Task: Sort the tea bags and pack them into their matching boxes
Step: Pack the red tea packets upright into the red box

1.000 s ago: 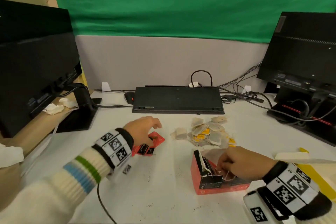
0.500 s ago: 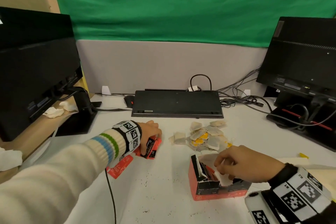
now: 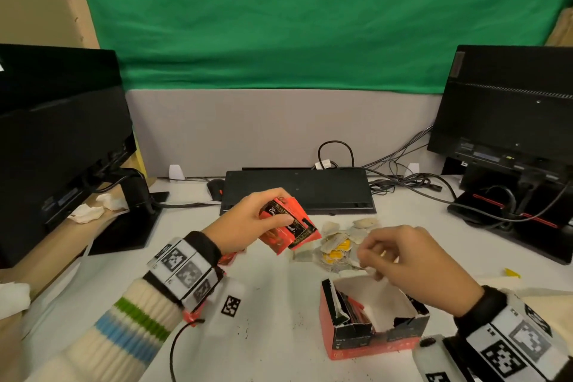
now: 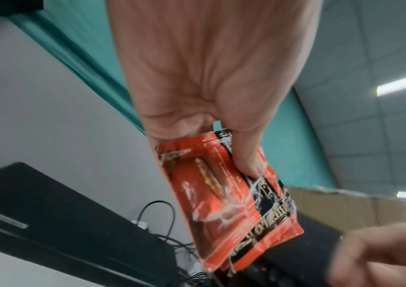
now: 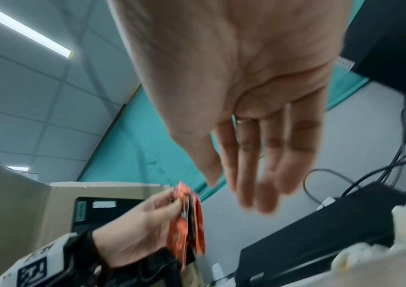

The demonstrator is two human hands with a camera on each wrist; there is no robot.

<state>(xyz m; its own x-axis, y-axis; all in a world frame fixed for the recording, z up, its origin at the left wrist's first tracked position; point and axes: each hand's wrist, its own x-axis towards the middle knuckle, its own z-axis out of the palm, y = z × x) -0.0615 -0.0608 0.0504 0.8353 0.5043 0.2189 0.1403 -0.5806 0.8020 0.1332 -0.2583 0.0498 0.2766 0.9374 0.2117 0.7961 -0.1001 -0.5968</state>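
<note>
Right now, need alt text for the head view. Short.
A person's left hand holds red tea packets above a white desk, while the right hand, empty, hovers over an open red box partly filled with packets. Loose pale tea bags lie piled behind the box, before a black keyboard.

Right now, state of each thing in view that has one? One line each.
Left hand: raised above the desk, grip pinching the red foil tea sachets.
Right hand: over the box, fingers relaxed, holding nothing.
Red cardboard tea box: open on top, upright, a few red sachets standing at its left end.
Loose white paper tea bags: piled on the desk behind the box, unpacked.
Two black monitors: screens dark.
</note>
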